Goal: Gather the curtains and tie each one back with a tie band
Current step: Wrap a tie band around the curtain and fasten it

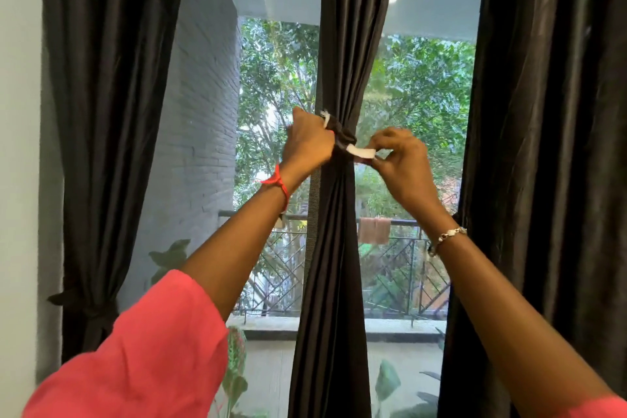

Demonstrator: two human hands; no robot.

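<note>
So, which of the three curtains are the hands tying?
The middle curtain: only there do the left hand and right hand hold a tie band around it.

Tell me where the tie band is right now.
In the head view, the tie band wraps the middle curtain at centre frame, between the left hand and right hand, which hold its white ends.
</note>
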